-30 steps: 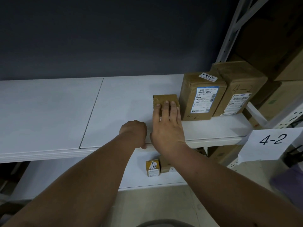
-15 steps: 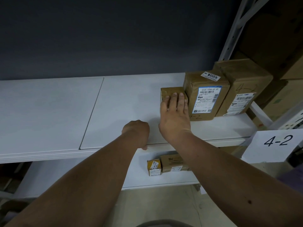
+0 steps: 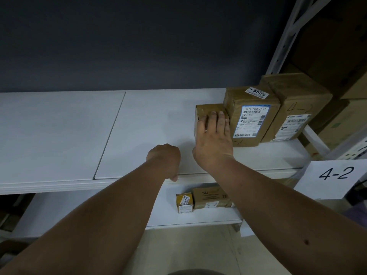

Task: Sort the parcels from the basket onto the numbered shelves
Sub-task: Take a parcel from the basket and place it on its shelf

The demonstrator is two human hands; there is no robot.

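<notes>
1. The white upper shelf (image 3: 59, 135) runs across the view in front of a dark wall (image 3: 139, 40), with a seam between two of its boards left of centre.
2. The left hand (image 3: 164, 158) rests at the front edge of that shelf, knuckles up and fingers curled under; a thumb or fingertip shows below the lip. Whether it grips the edge or holds anything cannot be told from here.
3. On the lower shelf (image 3: 99, 211), below and between the two forearms, a small yellow box (image 3: 184, 202) stands just beside a flat brown carton (image 3: 210, 197) printed with "SU"; the right forearm covers the carton's right end.
4. The right hand (image 3: 213, 141) lies flat with straight fingers against the front of the small brown parcel (image 3: 208, 110), pressing on it without curling round it.
5. The small brown parcel sits on the upper shelf, its right side touching the taller labelled parcel (image 3: 252, 116), which carries a "005" sticker on top, a shipping label on its face and "4-2" handwritten low down.
6. A second tall parcel (image 3: 296, 108) stands against the right of that one, also marked "4-2" and bearing a barcode label.
7. At far right, a white shelf tag (image 3: 333, 175) reads "4-2", below a white upright post (image 3: 286, 36) of the rack.
</notes>
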